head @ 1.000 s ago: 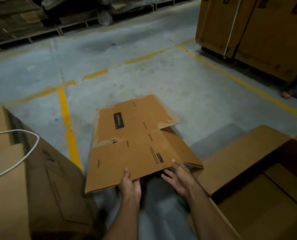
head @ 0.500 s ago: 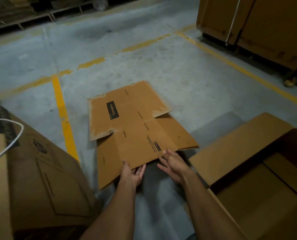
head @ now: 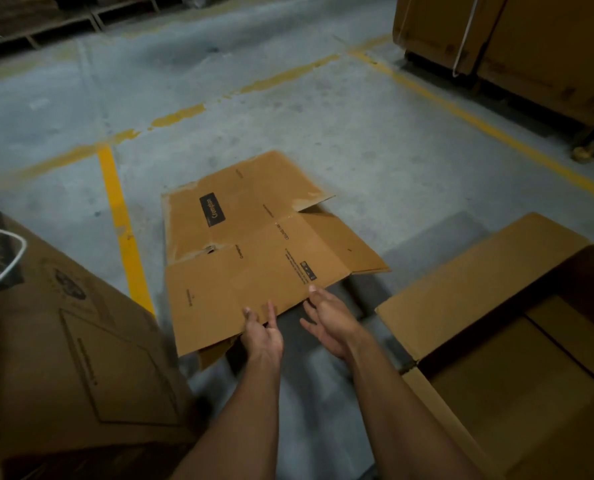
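Flattened carton lies on floor. Left hand, fingers straight, touches its near edge. Right hand open, just beside that edge.

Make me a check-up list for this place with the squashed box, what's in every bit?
Surface: grey concrete floor with yellow painted lines.
Job's things: flattened cardboard box, printed side up, near edge seemingly a little off the floor.
Clutter: open cardboard box at right; brown carton at left.
Grippers: left hand and right hand both open, fingers at the flattened cardboard box's near edge.
Cables: white cord by the brown carton; white strap on the tall cartons.
Surroundings: tall cartons far right; dim pallets at the back.
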`<action>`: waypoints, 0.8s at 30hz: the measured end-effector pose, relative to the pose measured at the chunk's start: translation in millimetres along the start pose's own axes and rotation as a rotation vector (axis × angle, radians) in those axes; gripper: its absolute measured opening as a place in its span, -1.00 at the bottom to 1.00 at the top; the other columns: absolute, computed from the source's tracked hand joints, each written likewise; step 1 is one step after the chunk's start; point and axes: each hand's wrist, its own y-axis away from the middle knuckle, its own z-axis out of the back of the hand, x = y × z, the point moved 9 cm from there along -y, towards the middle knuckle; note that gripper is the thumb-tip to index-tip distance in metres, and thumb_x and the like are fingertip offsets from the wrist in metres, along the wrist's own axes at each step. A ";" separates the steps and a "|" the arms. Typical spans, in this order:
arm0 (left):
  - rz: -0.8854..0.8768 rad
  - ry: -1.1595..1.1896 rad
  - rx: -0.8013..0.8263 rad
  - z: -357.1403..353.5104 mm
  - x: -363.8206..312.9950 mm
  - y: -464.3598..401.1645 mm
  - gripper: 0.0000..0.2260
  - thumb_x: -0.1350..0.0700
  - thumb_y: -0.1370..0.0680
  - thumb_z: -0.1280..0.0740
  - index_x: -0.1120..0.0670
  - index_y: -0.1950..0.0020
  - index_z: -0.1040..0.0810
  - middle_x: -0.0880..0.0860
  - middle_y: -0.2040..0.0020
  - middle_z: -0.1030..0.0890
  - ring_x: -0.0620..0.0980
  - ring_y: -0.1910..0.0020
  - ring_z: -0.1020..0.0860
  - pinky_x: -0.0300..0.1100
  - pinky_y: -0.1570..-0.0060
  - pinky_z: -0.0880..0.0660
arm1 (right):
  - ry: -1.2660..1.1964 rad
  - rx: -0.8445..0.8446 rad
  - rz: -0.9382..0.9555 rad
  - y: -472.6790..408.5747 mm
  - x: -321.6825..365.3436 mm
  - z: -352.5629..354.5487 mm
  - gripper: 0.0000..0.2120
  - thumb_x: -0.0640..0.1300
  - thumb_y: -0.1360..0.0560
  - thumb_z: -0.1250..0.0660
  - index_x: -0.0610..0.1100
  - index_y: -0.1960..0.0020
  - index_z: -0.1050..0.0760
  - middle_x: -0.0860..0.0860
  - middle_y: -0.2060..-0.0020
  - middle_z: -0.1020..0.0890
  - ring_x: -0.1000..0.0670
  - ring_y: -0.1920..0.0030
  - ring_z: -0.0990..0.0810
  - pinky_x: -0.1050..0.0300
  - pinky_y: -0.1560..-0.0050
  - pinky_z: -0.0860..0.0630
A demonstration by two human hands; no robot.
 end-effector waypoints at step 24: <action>0.199 -0.805 0.362 -62.7 43.9 141.0 -0.66 0.25 -0.75 -0.20 0.24 -0.53 -0.43 0.21 -0.42 -0.53 0.15 -0.36 -0.55 -0.03 -0.40 -0.47 | 0.847 -0.324 0.182 100.9 100.9 61.5 -0.71 -0.13 -0.68 -0.22 -0.12 -0.31 -0.61 -0.11 -0.24 -0.69 -0.18 -0.24 -0.63 -0.12 -0.34 -0.56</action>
